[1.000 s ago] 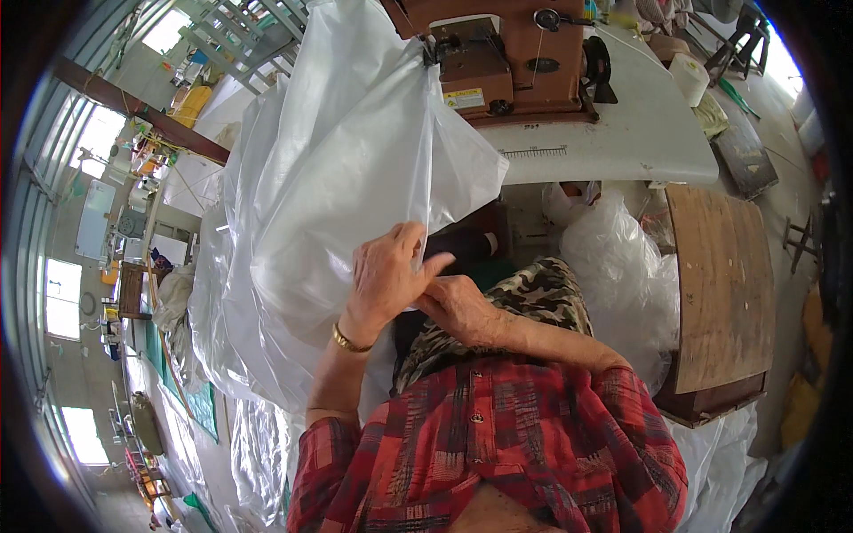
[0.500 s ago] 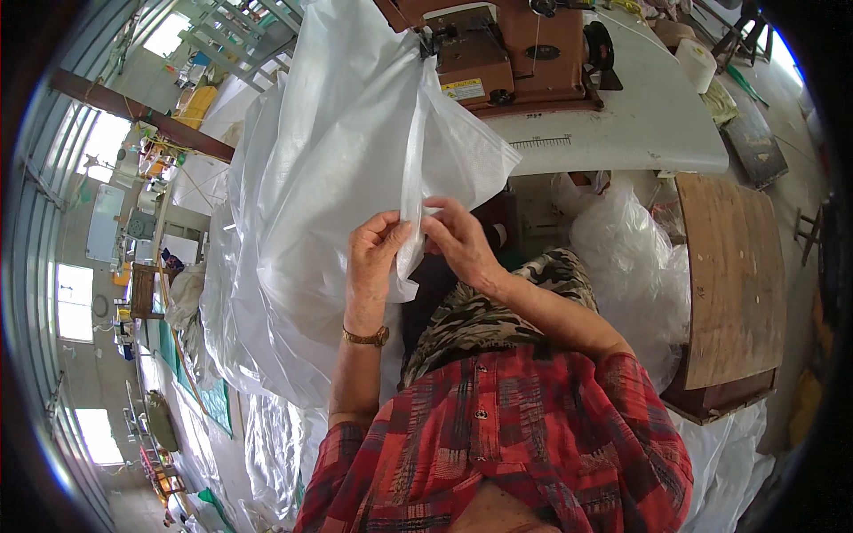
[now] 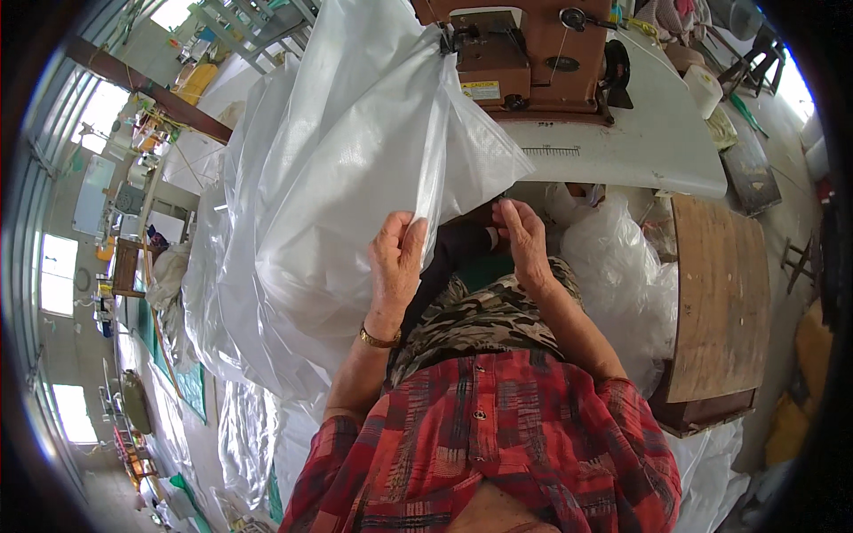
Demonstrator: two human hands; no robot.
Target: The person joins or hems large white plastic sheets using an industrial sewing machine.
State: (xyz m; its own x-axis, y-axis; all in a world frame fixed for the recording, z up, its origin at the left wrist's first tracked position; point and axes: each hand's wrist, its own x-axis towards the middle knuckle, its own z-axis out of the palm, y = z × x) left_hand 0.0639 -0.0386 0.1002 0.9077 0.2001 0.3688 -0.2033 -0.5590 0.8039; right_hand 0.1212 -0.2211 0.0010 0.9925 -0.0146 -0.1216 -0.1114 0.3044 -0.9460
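My left hand (image 3: 396,271) pinches the folded edge of a large white translucent plastic sheet (image 3: 338,195) between thumb and fingers. From there the fold runs up to a brown sewing machine (image 3: 558,40), where the sheet's far part lies under the machine's head. Apart from the sheet, my right hand (image 3: 528,244) is near the front edge of the pale machine table (image 3: 613,160). Its fingers are curled and pressed together, with a small dark bit at their tips that is too small to name.
Right of my lap a brown wooden board (image 3: 718,293) lies on a dark box, beside bunched clear plastic (image 3: 613,284). A white thread cone (image 3: 704,91) stands on the table's far right. More white sheeting (image 3: 244,444) spreads over the floor at left.
My right hand has left the fold and moved right, toward the table's front edge. My left hand still holds the fold, slightly further right in view. The whole view has shifted a little.
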